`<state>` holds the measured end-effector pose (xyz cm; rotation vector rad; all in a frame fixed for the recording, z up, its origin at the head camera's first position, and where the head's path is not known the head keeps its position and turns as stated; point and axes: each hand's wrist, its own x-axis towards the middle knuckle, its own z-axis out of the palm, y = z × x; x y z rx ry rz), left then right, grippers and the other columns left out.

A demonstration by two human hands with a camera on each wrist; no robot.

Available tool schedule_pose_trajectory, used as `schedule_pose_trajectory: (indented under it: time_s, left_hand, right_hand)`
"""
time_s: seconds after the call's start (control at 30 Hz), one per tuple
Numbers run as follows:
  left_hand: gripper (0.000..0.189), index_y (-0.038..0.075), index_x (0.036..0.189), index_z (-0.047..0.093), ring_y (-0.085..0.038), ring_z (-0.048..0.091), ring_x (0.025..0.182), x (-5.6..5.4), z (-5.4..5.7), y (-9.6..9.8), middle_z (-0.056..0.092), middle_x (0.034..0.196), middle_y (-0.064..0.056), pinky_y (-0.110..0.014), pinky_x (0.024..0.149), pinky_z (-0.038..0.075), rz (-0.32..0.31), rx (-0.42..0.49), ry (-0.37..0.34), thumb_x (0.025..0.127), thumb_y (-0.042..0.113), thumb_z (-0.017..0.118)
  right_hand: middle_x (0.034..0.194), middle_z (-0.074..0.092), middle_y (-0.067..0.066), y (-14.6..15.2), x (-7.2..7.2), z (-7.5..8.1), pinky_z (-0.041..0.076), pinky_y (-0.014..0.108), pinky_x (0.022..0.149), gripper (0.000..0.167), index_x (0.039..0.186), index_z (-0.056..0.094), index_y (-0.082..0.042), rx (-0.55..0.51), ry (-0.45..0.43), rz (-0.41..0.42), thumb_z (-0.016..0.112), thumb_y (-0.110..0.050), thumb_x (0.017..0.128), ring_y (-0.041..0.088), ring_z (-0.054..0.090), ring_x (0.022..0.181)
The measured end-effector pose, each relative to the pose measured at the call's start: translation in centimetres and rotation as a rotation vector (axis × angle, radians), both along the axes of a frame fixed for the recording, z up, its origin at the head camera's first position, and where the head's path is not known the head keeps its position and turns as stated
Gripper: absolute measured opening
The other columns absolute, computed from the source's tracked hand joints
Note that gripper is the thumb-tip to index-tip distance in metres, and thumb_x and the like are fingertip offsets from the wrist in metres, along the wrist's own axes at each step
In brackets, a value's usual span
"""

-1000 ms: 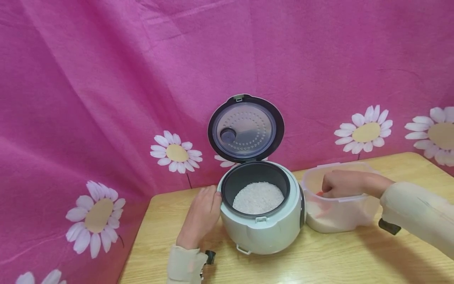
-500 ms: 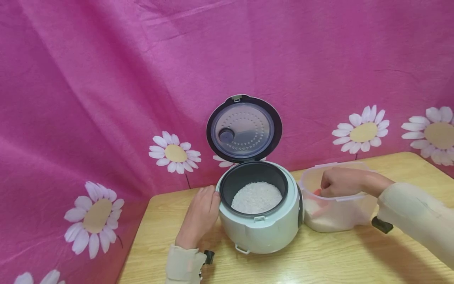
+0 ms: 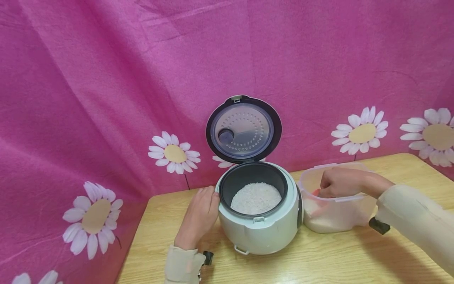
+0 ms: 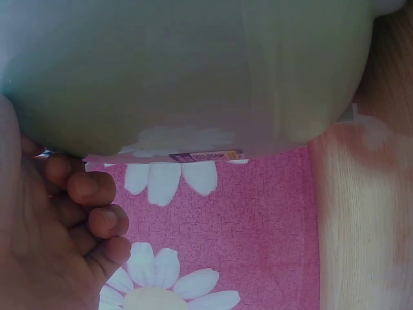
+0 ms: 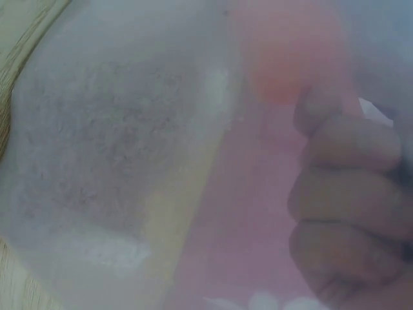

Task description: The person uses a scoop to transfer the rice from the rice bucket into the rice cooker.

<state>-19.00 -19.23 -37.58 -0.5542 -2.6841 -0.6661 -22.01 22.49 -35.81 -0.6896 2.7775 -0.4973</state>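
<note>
A pale green rice cooker (image 3: 258,236) stands with its lid (image 3: 244,130) raised and white rice (image 3: 256,198) in its dark inner pot (image 3: 232,185). My left hand (image 3: 199,215) rests against the cooker's left side by the rim, its fingers loosely bent in the left wrist view. To the cooker's right is a translucent plastic container (image 3: 361,213) of rice. My right hand (image 3: 342,182) reaches down into it with curled fingers. It grips an orange-red scoop (image 5: 290,51), blurred behind the container wall in the right wrist view; much of it is hidden in the head view.
Both vessels stand on a light wooden table (image 3: 159,232). A pink cloth (image 3: 117,79) printed with daisies hangs behind and to the left, close to the raised lid. The container sits right beside the cooker.
The view has shifted slightly. My right hand stays inside the container with the scoop and has barely moved; my left hand stays at the cooker's side.
</note>
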Motion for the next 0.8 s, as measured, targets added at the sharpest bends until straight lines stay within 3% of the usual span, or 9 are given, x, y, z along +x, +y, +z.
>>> schedule_pose_trajectory:
  time_s: [0.8]
  left_hand:
    - [0.02, 0.012, 0.108, 0.061, -0.016, 0.053, 0.095, -0.01, 0.06, 0.1, 0.064, 0.097, -0.002, -0.038, 0.091, 0.054, 0.012, -0.004, -0.003, 0.107, 0.024, 0.044]
  right_hand:
    - [0.054, 0.036, -0.015, 0.15, 0.09, 0.17, 0.022, 0.019, 0.051, 0.04, 0.057, 0.052, -0.024, -0.011, 0.007, -0.028, 0.071, -0.033, 0.091, 0.001, 0.031, 0.052]
